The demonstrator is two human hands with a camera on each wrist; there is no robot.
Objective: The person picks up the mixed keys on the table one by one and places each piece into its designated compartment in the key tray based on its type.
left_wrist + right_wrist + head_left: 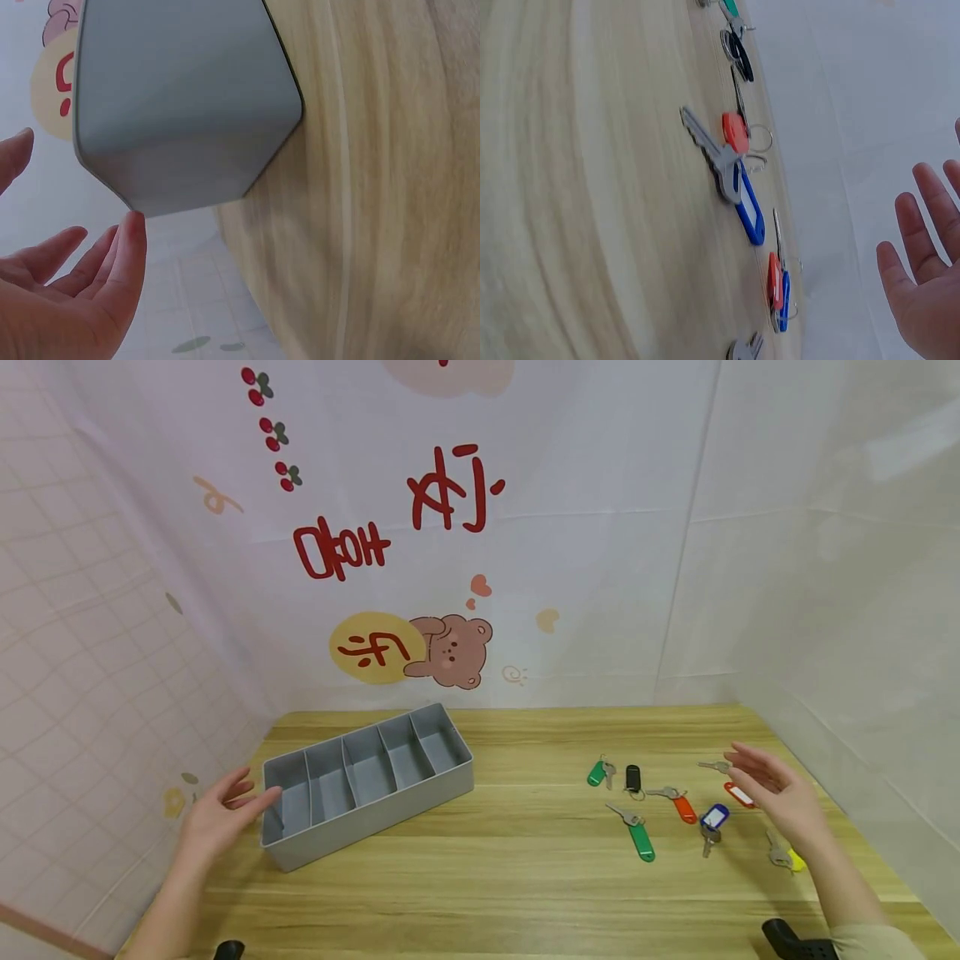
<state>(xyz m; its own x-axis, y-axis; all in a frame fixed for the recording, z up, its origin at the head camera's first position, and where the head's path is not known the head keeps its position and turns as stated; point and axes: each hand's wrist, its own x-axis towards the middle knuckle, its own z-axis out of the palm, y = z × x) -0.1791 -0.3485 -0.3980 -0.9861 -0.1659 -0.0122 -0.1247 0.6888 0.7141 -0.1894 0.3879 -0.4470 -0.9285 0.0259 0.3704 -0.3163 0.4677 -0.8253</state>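
A grey box with five compartments stands at the left of the table, set at a slant. My left hand is at its left end, fingers spread and relaxed, holding nothing; in the left wrist view the fingers lie close to a corner of the box, and contact is unclear. On the right, my right hand hovers with relaxed fingers above several tagged keys. Near it lie a red tag, a blue tag and a yellow tag. The right wrist view shows the hand empty, beside a blue-tagged key.
Further left among the keys are green tags, a black tag and an orange-red tag. A printed cloth hangs behind the wooden table and along both sides.
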